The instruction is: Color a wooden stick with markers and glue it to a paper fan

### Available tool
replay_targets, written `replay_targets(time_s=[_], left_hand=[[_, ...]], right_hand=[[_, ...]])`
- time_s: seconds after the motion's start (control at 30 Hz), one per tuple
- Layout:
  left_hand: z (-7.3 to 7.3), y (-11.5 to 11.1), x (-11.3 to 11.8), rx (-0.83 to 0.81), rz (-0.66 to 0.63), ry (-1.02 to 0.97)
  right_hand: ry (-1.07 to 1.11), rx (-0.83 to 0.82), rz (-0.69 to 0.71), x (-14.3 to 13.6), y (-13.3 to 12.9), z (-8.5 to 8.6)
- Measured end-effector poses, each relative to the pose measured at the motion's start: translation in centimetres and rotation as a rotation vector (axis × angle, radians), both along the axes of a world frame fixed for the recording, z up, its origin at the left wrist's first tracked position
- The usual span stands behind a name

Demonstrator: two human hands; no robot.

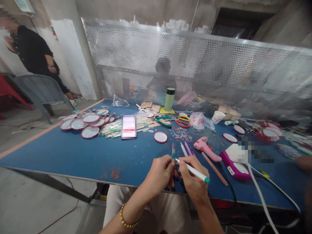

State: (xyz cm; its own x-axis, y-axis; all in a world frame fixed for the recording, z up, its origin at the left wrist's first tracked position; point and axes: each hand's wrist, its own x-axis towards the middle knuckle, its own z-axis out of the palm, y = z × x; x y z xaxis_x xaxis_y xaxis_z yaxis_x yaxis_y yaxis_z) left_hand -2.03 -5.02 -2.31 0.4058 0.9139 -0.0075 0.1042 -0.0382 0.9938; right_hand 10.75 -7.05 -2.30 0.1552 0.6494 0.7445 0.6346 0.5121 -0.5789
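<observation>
My left hand [161, 170] is closed around a thin stick [173, 150], which stands upright and shows purple, pale and green bands. In my right hand [195, 178] is a white marker pen [195, 171] with a green end; its tip meets the stick at my left fingertips. The lower part of the stick is hidden by my fingers. Just beyond my hands lie a white pen [183, 149] and a purple pen [187, 148]. A pink glue gun [207, 149] rests to the right, with a brownish-pink stick [214, 169] beside it.
Round red-rimmed discs [90, 132] pile up at the left, near bundled wooden sticks [110, 129] and a phone [129, 126]. Pliers [163, 122], scissors [182, 123], a green bottle [169, 99] and a paper cup [218, 117] stand or lie farther back. A magenta power strip [235, 166] trails cables at right.
</observation>
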Motion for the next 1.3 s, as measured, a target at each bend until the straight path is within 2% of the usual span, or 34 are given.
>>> replay_targets(time_s=[1.3], left_hand=[[-0.42, 0.16, -0.02, 0.019, -0.015, 0.000]], right_hand=[[0.007, -0.064, -0.014, -0.01, -0.22, 0.26]])
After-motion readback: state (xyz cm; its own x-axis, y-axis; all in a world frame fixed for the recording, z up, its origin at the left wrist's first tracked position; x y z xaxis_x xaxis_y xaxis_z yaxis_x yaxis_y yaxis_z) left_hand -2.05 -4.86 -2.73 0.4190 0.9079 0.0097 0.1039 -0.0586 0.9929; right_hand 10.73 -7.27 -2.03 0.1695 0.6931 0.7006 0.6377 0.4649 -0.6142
